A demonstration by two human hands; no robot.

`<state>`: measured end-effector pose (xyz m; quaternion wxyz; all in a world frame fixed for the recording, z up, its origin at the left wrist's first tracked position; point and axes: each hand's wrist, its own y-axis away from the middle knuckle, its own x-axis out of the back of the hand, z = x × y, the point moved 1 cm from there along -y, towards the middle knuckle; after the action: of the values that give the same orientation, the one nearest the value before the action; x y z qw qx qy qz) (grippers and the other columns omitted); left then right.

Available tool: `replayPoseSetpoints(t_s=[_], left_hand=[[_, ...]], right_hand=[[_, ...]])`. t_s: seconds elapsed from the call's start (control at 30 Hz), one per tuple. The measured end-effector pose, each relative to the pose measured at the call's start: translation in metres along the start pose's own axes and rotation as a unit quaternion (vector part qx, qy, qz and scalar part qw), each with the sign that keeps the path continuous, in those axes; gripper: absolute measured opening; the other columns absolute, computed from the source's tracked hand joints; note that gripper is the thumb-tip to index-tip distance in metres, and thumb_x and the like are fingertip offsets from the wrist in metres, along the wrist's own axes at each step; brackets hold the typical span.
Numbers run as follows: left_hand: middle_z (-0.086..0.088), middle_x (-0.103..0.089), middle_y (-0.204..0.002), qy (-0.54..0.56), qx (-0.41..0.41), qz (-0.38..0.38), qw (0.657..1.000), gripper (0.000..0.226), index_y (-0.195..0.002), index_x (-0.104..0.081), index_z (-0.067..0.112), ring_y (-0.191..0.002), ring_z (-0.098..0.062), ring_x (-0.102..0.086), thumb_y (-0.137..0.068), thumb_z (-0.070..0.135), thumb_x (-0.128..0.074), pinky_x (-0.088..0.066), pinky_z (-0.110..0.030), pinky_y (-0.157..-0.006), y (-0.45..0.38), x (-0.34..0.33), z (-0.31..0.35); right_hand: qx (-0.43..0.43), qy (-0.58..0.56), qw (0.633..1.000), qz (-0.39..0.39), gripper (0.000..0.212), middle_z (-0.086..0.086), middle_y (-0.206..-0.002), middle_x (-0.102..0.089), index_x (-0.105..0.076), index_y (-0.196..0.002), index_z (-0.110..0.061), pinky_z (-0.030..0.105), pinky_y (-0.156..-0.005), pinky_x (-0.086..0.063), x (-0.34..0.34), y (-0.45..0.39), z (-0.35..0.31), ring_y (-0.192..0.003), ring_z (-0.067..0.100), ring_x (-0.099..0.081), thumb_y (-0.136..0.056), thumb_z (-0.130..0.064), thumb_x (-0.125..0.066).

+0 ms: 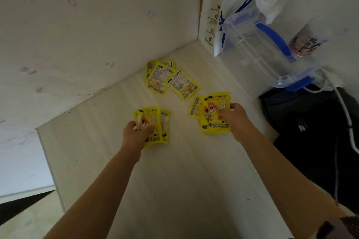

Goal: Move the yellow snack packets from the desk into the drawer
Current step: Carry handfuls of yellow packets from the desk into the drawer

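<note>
Yellow packets lie on the pale desk (pixel 174 170) in three groups. My left hand (pixel 136 134) grips a small stack of yellow packets (pixel 155 122) with a cartoon figure and flower on the front. My right hand (pixel 235 120) holds a second stack of yellow packets (pixel 211 114), thumb on top. Farther back, near the wall corner, several loose yellow packets (pixel 169 79) lie face down, overlapping. No drawer shows in the head view.
A clear plastic container with blue handles (pixel 268 48) stands at the back right, a white paper coffee bag (pixel 233 6) behind it and a cup (pixel 305 44) beside it. Dark items and a white cable (pixel 345 114) lie right. The desk's left edge (pixel 46 161) drops off.
</note>
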<state>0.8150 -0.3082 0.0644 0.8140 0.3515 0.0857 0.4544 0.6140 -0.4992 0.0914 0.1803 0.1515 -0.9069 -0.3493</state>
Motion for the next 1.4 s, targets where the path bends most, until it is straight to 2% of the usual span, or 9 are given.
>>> replayPoseSetpoints(t_s=[0.1,0.2,0.43,0.6,0.73,1.03,1.13,1.27,1.4], left_hand=[[-0.011,-0.066,-0.090,0.029,0.008,0.000,1.000,0.023,-0.087,-0.058,0.014,-0.079,-0.028,-0.067,-0.076,0.004,-0.075,-0.057,-0.040,-0.070,0.022,0.008,-0.017],[-0.011,-0.067,-0.088,0.062,0.013,-0.004,0.998,0.022,-0.087,-0.057,0.013,-0.076,-0.027,-0.066,-0.077,0.002,-0.073,-0.056,-0.038,-0.067,0.044,0.013,-0.029],[-0.011,-0.068,-0.089,0.052,-0.011,-0.033,0.998,0.021,-0.087,-0.058,0.012,-0.079,-0.028,-0.067,-0.076,0.004,-0.074,-0.055,-0.050,-0.077,0.089,0.031,-0.053],[-0.011,-0.068,-0.087,-0.012,-0.046,-0.061,0.997,0.023,-0.093,-0.058,0.007,-0.076,-0.026,-0.067,-0.077,0.005,-0.075,-0.056,-0.044,-0.070,0.110,0.050,-0.071],[-0.008,-0.068,-0.084,-0.058,-0.080,-0.100,0.990,0.020,-0.093,-0.058,0.008,-0.071,-0.020,-0.067,-0.080,0.007,-0.073,-0.053,-0.032,-0.058,0.115,0.077,-0.085],[-0.008,-0.069,-0.088,-0.118,-0.097,-0.177,0.972,0.016,-0.090,-0.061,0.015,-0.078,-0.023,-0.067,-0.081,0.007,-0.072,-0.056,-0.036,-0.069,0.125,0.158,-0.117],[-0.006,-0.069,-0.087,-0.147,-0.100,-0.197,0.964,0.016,-0.092,-0.062,0.012,-0.075,-0.019,-0.066,-0.080,0.007,-0.072,-0.053,-0.030,-0.062,0.135,0.171,-0.127],[-0.003,-0.068,-0.084,-0.190,-0.116,-0.234,0.946,0.016,-0.092,-0.063,0.011,-0.072,-0.014,-0.065,-0.080,0.009,-0.073,-0.049,-0.025,-0.059,0.153,0.172,-0.135],[-0.003,-0.068,-0.085,-0.235,-0.138,-0.278,0.921,0.017,-0.094,-0.063,0.011,-0.074,-0.017,-0.065,-0.079,0.010,-0.072,-0.050,-0.026,-0.059,0.173,0.163,-0.144]], right_hand=[[0.000,-0.035,0.999,-0.004,0.045,0.010,-0.092,-0.065,-0.048,-0.123,-0.007,0.055,-0.092,-0.051,0.007,0.022,0.017,-0.094,0.033,-0.066,-0.083,-0.012,-0.069],[-0.003,-0.070,0.998,-0.004,0.047,0.017,-0.110,-0.065,-0.046,-0.126,-0.007,0.057,-0.091,-0.051,0.012,0.047,0.032,-0.102,0.037,-0.065,-0.084,-0.010,-0.068],[0.012,-0.070,0.997,0.009,0.035,0.007,-0.101,-0.064,-0.046,-0.117,-0.012,0.040,-0.077,-0.055,0.011,0.111,0.075,-0.080,0.018,-0.065,-0.088,-0.016,-0.065],[0.034,-0.031,0.998,0.053,0.029,0.009,-0.107,-0.063,-0.044,-0.111,-0.016,0.027,-0.059,-0.048,-0.009,0.154,0.114,-0.078,0.015,-0.065,-0.090,-0.019,-0.063],[0.024,-0.041,0.995,0.084,0.032,0.010,-0.108,-0.064,-0.045,-0.111,-0.017,0.029,-0.063,-0.050,-0.030,0.189,0.150,-0.083,0.019,-0.066,-0.087,-0.024,-0.066],[-0.018,-0.133,0.975,0.177,0.033,0.011,-0.110,-0.063,-0.046,-0.117,-0.013,0.029,-0.061,-0.050,-0.081,0.274,0.234,-0.087,0.022,-0.065,-0.089,-0.017,-0.063],[-0.031,-0.153,0.967,0.200,0.029,0.008,-0.103,-0.064,-0.045,-0.113,-0.014,0.031,-0.065,-0.050,-0.088,0.301,0.257,-0.085,0.020,-0.064,-0.090,-0.018,-0.062],[-0.026,-0.176,0.954,0.240,0.027,-0.001,-0.085,-0.060,-0.044,-0.110,-0.016,0.026,-0.056,-0.044,-0.084,0.333,0.279,-0.071,0.011,-0.060,-0.090,-0.017,-0.062],[-0.033,-0.196,0.938,0.284,0.034,0.007,-0.100,-0.064,-0.047,-0.116,-0.012,0.029,-0.065,-0.048,-0.075,0.360,0.305,-0.084,0.020,-0.064,-0.088,-0.020,-0.065]])
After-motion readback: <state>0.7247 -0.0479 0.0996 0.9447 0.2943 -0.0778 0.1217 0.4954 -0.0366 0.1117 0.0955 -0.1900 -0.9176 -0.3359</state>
